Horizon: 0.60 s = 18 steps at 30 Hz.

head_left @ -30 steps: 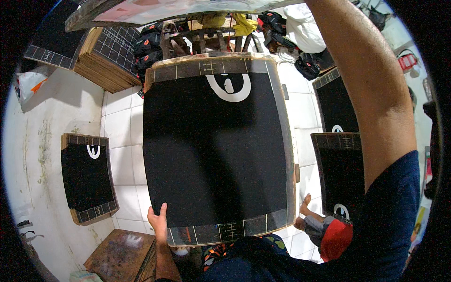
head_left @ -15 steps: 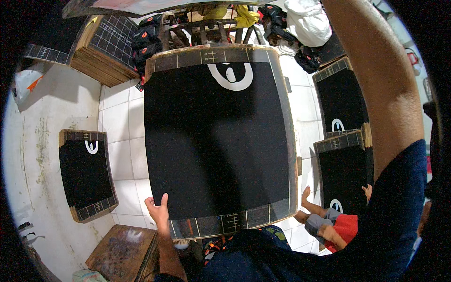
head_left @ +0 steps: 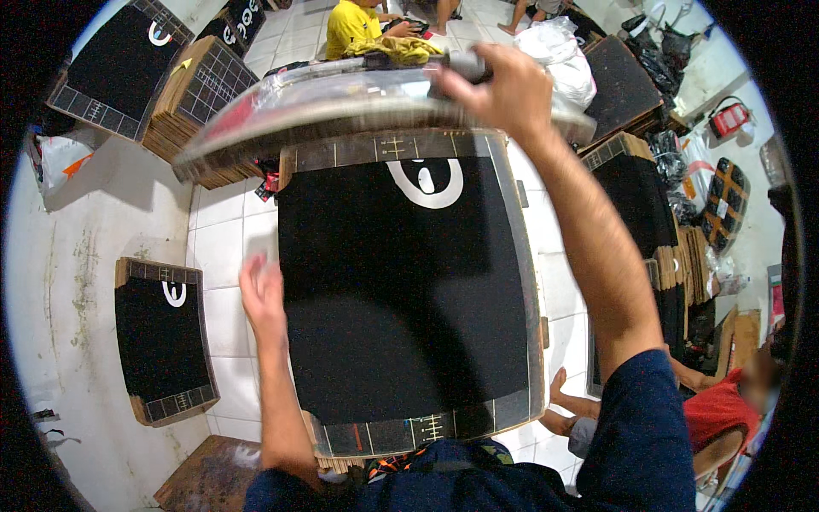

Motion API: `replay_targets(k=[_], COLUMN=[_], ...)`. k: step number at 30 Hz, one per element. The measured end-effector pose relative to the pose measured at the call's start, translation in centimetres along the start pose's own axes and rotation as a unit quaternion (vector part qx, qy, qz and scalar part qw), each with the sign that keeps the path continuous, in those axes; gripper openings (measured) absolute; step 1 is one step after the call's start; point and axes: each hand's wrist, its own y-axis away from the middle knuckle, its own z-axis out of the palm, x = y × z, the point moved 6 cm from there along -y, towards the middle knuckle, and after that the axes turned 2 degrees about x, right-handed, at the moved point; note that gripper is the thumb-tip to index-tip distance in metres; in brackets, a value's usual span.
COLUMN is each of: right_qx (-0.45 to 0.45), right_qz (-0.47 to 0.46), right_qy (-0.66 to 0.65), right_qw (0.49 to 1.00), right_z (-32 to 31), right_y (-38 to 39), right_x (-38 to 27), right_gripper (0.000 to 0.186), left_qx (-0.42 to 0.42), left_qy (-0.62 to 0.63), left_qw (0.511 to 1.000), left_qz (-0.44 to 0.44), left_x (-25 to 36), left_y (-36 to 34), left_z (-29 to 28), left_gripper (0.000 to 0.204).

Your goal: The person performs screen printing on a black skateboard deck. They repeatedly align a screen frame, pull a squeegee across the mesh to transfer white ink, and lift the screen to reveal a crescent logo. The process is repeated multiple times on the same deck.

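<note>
My right hand [head_left: 495, 90], blurred, is closed round a dark grip on the upper bar of a framed screen [head_left: 333, 111], which is tilted over the far edge of the board. Beneath me lies the gridded board [head_left: 358, 435] with black fabric [head_left: 401, 299] on it, bearing a white ring-shaped print [head_left: 454, 183] near the far end. My left hand [head_left: 263, 290] is raised beside the board's left edge, fingers apart and holding nothing.
Similar boards with black fabric stand at left [head_left: 162, 341] and right [head_left: 627, 205]. Board stacks [head_left: 171, 111], bags [head_left: 550, 60] and a wooden panel [head_left: 205, 478] surround me. A person in red [head_left: 721, 427] sits at right; another in yellow [head_left: 350, 30] is beyond the screen.
The screen has swung down toward the board with my right hand. My left hand has left the board's near-left corner and moved up. More of both people now shows.
</note>
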Motion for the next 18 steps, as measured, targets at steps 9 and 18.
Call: replay_targets(k=[9, 18], right_qx=[-0.200, -0.382], right_qz=[0.003, 0.080], right_qy=[-0.041, -0.092], right_qw=[0.979, 0.916], right_z=[6.0, 16.2], right_y=[20.3, 16.2], right_x=[-6.8, -2.0], right_gripper=[0.041, 0.035], left_qx=[0.147, -0.037], left_qy=[0.303, -0.519], left_qw=[0.855, 0.809], left_qz=[-0.395, 0.275], left_x=[-8.9, -9.6], left_y=[-2.4, -0.3], left_z=[5.8, 9.1], left_gripper=[0.094, 0.091])
